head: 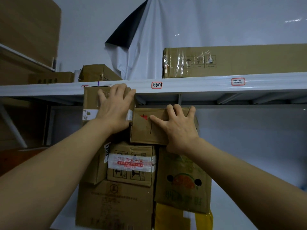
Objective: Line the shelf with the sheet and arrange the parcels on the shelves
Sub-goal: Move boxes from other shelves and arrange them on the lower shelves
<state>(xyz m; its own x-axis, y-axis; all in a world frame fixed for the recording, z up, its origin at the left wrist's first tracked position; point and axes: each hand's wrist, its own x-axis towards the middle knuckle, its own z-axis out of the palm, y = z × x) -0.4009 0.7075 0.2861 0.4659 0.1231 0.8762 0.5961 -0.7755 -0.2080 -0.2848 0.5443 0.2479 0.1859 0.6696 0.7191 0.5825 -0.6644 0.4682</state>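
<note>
A stack of brown cardboard parcels fills the middle of the lower shelf. My left hand [115,106] presses flat, fingers spread, on the top-left parcel [91,101], which reaches up to the white shelf beam [191,84]. My right hand [178,126] lies on the smaller top-right parcel [146,131], its fingertips hooked over the parcel's upper edge. Under them sit a parcel with red-and-white tape [131,164], a fruit-printed box [182,183] and a large bottom box [114,206]. A white sheet [149,52] with a dark folded corner hangs behind the upper shelf.
On the upper shelf a long flat box [232,61] lies at the right and two small boxes [98,73] at the left. Red-bordered labels [156,85] mark the beam. A yellow packet [176,218] sits at the stack's foot. Another rack with cartons stands at far left.
</note>
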